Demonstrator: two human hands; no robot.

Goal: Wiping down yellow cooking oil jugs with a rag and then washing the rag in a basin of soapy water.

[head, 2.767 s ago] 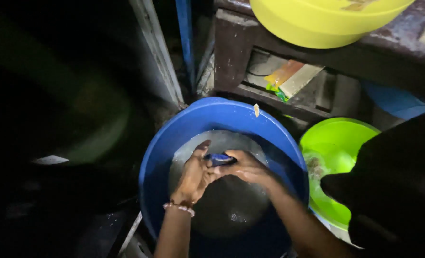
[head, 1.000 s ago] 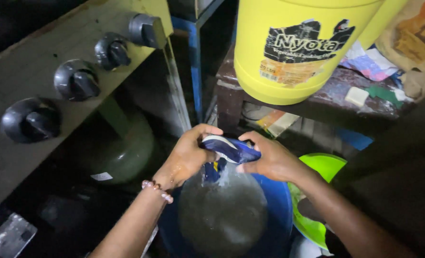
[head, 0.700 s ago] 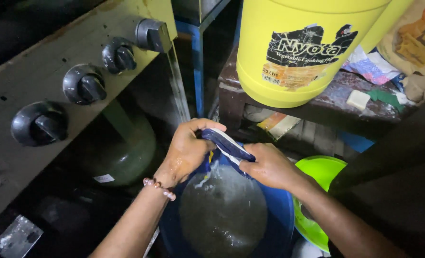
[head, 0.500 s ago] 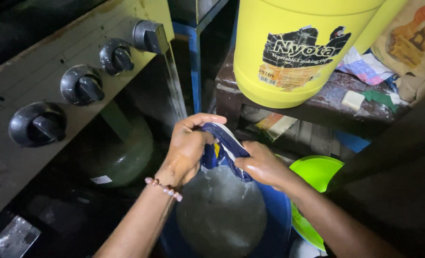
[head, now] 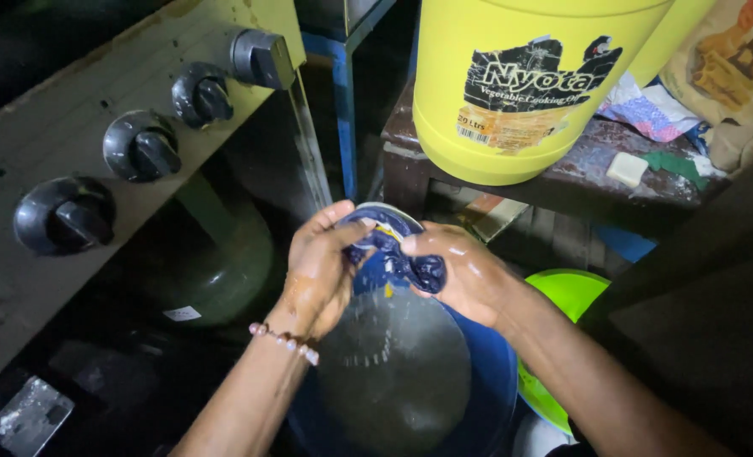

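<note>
My left hand [head: 321,271] and my right hand [head: 465,275] both grip a wet dark blue cloth [head: 389,245] with a pale edge, twisted between them. They hold it above a blue basin [head: 478,398] filled with cloudy water. Water drips from the cloth into the basin. A bead bracelet [head: 283,341] circles my left wrist.
A stove front with several dark knobs [head: 140,148] runs along the left. A gas cylinder [head: 216,262] stands under it. A big yellow bucket [head: 520,85] sits on a dark wooden shelf [head: 647,182] with a soap piece [head: 626,167]. A green basin [head: 571,296] lies at the right.
Since 2.8 s ago both hands have lifted the cloth out of the basin water. Over the last second they have twisted it tighter, with the cloth bunching between them.
</note>
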